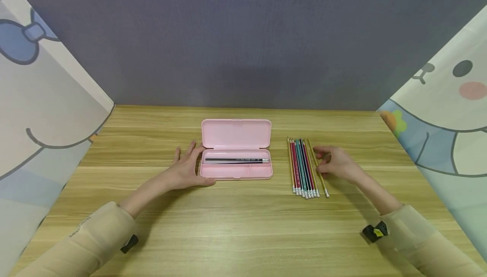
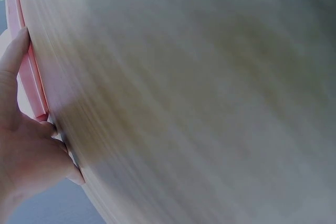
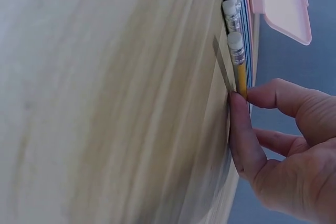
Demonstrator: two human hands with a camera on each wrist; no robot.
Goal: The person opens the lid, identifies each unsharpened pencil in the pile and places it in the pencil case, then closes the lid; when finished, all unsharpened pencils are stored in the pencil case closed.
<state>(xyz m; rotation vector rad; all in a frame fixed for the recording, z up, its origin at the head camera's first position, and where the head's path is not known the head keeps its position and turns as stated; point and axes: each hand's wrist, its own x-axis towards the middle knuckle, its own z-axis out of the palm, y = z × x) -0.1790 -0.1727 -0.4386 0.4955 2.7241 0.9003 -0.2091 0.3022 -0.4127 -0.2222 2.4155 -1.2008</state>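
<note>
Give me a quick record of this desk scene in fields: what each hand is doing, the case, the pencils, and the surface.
Left hand: rests against the left end of the pencil case, fingers straight
Right hand: pinches the yellow pencil at the right edge of the row
Pencil case: pink, lid open, one dark pencil inside
Loose pencils: row lying right of the case, eraser ends toward the person
Surface: wooden table

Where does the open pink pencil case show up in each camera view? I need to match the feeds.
Head: the pink pencil case lies centre on the table, lid up, the left hand resting on its left end.
Left wrist: only a pink edge at far left, beside the fingers.
Right wrist: the lid at top right, beyond the pencils.
Shared landmark: the wood-grain table.
</note>
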